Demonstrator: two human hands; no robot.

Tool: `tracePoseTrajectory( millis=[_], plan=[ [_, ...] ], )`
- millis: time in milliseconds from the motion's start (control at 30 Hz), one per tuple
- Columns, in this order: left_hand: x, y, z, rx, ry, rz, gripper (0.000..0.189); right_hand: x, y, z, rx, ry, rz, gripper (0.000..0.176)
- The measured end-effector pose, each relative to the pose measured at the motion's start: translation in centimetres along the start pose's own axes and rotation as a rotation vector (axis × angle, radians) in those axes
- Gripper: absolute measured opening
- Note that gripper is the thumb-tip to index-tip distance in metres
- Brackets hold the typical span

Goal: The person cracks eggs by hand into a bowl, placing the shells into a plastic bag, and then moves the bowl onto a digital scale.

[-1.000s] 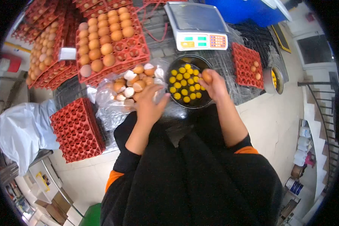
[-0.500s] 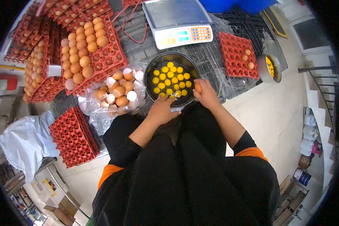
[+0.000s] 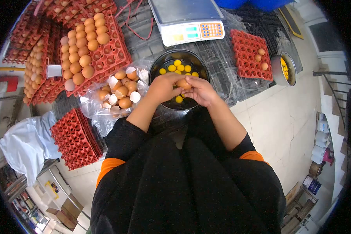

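Over a dark round bowl (image 3: 155, 67), both my hands are closed on one brown egg (image 3: 183, 84). My left hand (image 3: 164, 87) wraps it from the left, fingers bent over the top. From the right, my right hand (image 3: 201, 90) grips it with the thumb on the shell. Several egg yolks (image 3: 178, 62) lie in the bowl below, partly covered by my hands. Just left of the bowl, a clear plastic bag (image 3: 90, 102) is filled with cracked brown eggshells (image 3: 121, 92).
At the left rise red trays (image 3: 111, 58) with brown eggs (image 3: 88, 71); a stack of bare red trays (image 3: 75, 139) is nearer me. Behind the bowl stands a scale (image 3: 191, 33). Rightward are a red tray (image 3: 249, 54) with 3 eggs and a metal pot (image 3: 277, 70) with yolks.
My right hand brought the egg from the bowl's right rim to over its middle. My left hand rose from the near rim and closed on the egg too.
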State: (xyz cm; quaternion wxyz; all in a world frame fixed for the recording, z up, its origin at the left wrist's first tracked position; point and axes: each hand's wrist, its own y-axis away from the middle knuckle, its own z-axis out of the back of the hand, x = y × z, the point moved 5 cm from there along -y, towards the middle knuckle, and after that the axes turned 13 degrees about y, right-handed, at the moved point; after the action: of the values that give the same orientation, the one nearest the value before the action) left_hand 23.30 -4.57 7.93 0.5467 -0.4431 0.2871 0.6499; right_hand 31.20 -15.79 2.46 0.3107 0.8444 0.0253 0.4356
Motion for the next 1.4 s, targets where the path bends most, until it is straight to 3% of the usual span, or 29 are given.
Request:
tracePoseTrajectory(
  millis=[100,200,400,600,833,1000,1100,1233,1333,1400],
  plan=[
    [1.3,-0.3,-0.3,0.033,0.111,0.060,0.042,-0.6,-0.7,0.6,0.023,-0.023,-0.026,0.031],
    [2.2,-0.5,-0.9,0.029,0.124,-0.019,0.040,-1.1,-1.3,1.1,0.026,-0.015,-0.046,0.030],
    [2.8,-0.9,-1.8,-0.041,0.062,0.017,0.042,-1.6,-2.4,2.0,-0.005,-0.008,-0.035,0.028],
    [4.3,-1.0,-2.5,-0.104,-0.028,-0.129,0.040,-1.4,-3.0,2.6,0.030,0.043,-0.028,0.027],
    [4.6,-1.5,-2.0,0.036,-0.047,-0.037,0.038,-1.0,-3.1,2.6,0.024,0.096,-0.033,0.032],
    [5.7,-1.4,-0.6,0.220,-0.216,0.096,0.037,-1.2,-3.6,3.4,-0.113,0.473,0.013,0.039],
    [5.5,-0.3,2.2,0.083,-0.194,-0.005,0.037,-1.3,-4.1,4.2,-0.235,0.855,0.232,0.039],
    [3.3,3.8,8.6,-0.182,-0.278,0.161,0.033,0.6,-2.7,2.8,-0.362,1.304,0.546,0.036],
    [3.7,8.6,12.7,-0.295,-0.344,0.347,0.036,2.1,-1.9,-0.5,-0.381,1.168,0.544,0.040],
    [4.2,11.1,14.3,-0.342,-0.319,0.446,0.038,2.3,-1.8,-5.0,-0.260,0.940,0.505,0.043]
  ],
)
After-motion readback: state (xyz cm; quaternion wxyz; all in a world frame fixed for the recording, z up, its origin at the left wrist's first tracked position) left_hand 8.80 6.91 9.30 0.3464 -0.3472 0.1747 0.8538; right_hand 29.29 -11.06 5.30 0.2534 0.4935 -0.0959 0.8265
